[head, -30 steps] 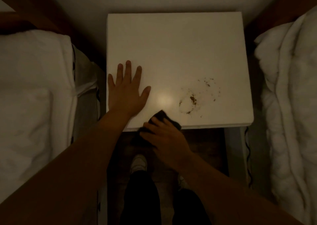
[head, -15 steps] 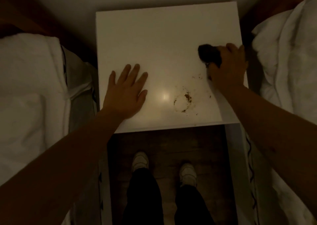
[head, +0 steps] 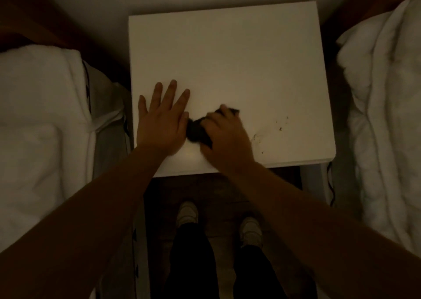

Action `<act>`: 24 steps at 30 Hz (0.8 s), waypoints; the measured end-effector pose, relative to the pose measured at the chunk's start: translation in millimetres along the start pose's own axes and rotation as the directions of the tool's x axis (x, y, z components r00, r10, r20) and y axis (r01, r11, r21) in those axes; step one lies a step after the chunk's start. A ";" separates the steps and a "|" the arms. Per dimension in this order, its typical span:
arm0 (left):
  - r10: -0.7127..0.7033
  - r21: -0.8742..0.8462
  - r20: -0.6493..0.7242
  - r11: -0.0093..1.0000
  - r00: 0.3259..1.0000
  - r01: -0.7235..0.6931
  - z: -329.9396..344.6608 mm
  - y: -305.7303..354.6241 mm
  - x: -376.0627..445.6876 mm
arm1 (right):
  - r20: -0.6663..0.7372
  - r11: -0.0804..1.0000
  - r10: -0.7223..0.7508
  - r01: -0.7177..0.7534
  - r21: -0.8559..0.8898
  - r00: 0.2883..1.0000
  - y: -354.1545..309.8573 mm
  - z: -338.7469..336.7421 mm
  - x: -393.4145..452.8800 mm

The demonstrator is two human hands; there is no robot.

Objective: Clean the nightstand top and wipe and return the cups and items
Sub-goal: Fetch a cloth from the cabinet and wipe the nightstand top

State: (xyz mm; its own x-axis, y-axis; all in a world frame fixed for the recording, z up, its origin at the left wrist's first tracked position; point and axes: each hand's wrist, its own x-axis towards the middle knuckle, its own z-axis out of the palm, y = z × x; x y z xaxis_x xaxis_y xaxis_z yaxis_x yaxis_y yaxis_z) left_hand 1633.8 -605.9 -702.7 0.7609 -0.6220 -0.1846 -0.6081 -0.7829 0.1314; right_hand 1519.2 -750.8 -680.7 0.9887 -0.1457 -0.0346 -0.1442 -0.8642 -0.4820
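- Two hands are on the nightstand top [head: 227, 54]: your left hand [head: 163, 120] lies flat with fingers spread near its front-left corner, holding nothing, and your right hand [head: 224, 136] is clenched around a dark cloth [head: 196, 131] just beside it, the cloth touching or nearly touching the left thumb.
- Brown crumbs and a faint ring stain [head: 271, 132] sit toward the nightstand's front-right corner, to the right of the cloth and not yet wiped.
- No cups or other items show anywhere on the nightstand, so I cannot tell where they wait.
- Risk one: a fast stroke toward the front edge could flick the crumbs onto the floor by your shoes [head: 188, 212], or sideways onto the white duvet [head: 382, 116] at the nightstand's right.
- Risk two: the cloth is bunched small, so it may smear the ring rather than lift it; you would likely need a flatter fold and firmer pressure.
- Risk three: the light is dim, so leftover specks could go unnoticed before the things are returned.
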 end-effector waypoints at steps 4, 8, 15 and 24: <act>-0.004 0.001 0.001 1.000 1.000 0.004 -0.5 1.3 -0.3 | 0.144 0.985 -0.171 0.169 0.027 0.975 -24.3 10.2 -46.8; -0.009 0.006 -0.011 1.000 1.000 0.009 0.9 2.2 0.0 | 0.185 0.908 -0.417 0.398 0.132 0.890 -27.9 -2.9 -78.5; 0.003 0.006 -0.029 1.000 1.000 -0.003 3.4 -0.1 -1.4 | -0.242 0.968 0.105 -0.044 0.246 0.965 66.4 -86.1 -21.5; 0.000 0.038 -0.040 0.999 0.999 0.001 4.8 1.3 -1.2 | -0.109 0.919 0.393 -0.386 0.076 0.913 121.1 -57.2 -29.8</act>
State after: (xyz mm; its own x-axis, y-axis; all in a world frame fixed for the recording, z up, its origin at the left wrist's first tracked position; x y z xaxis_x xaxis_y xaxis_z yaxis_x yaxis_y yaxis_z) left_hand 1631.0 -606.2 -707.0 0.7691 -0.6224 -0.1453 -0.6155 -0.7825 0.0943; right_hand 1470.0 -878.6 -687.9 0.8419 -0.5248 -0.1255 -0.5113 -0.7017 -0.4962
